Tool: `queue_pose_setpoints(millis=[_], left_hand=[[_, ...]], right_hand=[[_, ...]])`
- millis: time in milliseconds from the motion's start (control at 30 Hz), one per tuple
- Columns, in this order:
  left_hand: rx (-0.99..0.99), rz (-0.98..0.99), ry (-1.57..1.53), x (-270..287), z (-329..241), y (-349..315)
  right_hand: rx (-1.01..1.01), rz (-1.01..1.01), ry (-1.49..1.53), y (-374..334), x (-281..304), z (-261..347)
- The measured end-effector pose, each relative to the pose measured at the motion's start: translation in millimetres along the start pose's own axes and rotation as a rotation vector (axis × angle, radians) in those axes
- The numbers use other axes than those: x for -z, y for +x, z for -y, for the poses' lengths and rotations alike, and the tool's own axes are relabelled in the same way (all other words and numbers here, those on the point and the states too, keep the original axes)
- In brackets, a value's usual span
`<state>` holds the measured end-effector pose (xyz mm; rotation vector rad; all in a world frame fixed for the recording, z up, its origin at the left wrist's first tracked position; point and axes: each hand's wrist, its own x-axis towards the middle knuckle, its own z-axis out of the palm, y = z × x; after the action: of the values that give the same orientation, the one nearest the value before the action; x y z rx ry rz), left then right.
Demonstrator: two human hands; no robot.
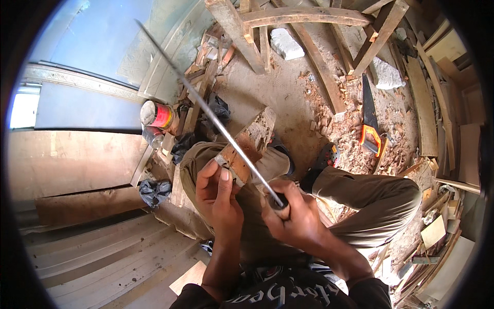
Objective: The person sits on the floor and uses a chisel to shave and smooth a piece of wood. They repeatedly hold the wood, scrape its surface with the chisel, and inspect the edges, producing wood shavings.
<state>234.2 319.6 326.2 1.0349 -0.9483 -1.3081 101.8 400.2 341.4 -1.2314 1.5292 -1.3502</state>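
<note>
1. Rough brown wooden block (259, 130): its lower end sits in the left hand (221, 198), thumb on one side and fingers on the other, above the person's lap, with its far end angled up and to the right.
2. Long, thin grey metal tool (208, 110): the right hand (296, 216) is closed in a fist around its handle, dark at the collar; the shaft slants across in front of the block toward the upper left. Whether it touches the wood I cannot tell.
3. Olive-brown trousers (378, 203) cover the bent legs just beyond the hands.
4. Black-bladed handsaw with an orange handle (369, 110) lies to the right among pale wood shavings (355, 139).
5. Round tin with a red band (158, 114) stands left, above a crumpled black plastic bag (155, 192).
6. Weathered timber frame (309, 17) rises at the far side, near a white, rough-edged chunk (286, 44).
</note>
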Motion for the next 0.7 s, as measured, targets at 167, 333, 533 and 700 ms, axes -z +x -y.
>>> queue_pose_setpoints(millis=[167, 333, 533, 700], left_hand=[[0.015, -0.053, 0.030, -5, -6, 1], [0.062, 0.066, 0.037, 4, -7, 2], [-0.025, 0.061, 0.055, 18, 4, -6], [-0.161, 0.178, 0.189, 8, 7, -14]], right_hand=[[-0.150, 0.204, -0.125, 3, 4, -18], [0.057, -0.013, 0.003, 5, 12, -6], [-0.106, 0.114, -0.109, -11, -2, -38], [-0.050, -0.096, -0.064, -23, 4, -23]])
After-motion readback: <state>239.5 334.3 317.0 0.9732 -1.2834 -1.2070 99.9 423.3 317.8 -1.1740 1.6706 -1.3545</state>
